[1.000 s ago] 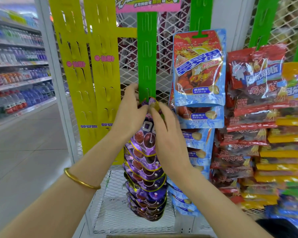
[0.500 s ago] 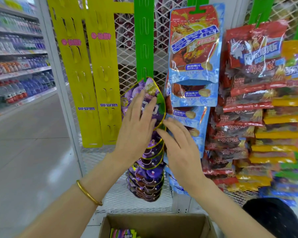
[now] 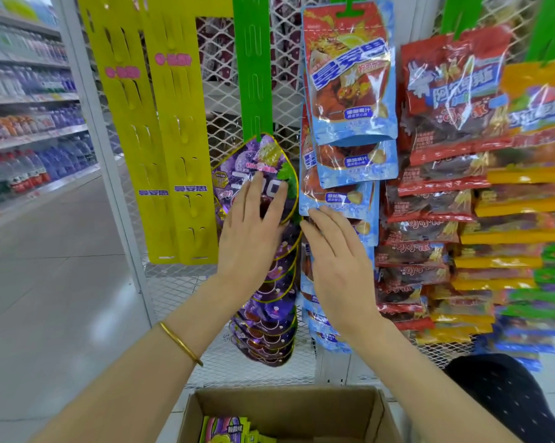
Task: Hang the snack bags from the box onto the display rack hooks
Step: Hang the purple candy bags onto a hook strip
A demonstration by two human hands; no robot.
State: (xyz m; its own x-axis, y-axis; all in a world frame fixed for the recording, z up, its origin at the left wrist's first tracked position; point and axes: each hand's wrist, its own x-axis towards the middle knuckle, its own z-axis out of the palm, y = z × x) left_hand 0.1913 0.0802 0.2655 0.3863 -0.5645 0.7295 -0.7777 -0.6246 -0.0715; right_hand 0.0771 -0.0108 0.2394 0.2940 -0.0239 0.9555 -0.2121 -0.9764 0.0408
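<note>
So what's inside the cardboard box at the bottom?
Green-and-purple snack bags lie at the left of the cardboard box; its near part is cut off by the frame.

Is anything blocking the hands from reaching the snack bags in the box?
Nothing visible does: the box is open on top and its snack bags lie uncovered, below the left hand and right hand.

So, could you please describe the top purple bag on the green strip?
The top purple bag is a glossy, rounded pouch with a yellow-green edge, grape pictures and white lettering. It hangs slightly tilted from the green strip, above a column of like bags. The left hand lies flat on its front, straight fingers touching the print.
</note>
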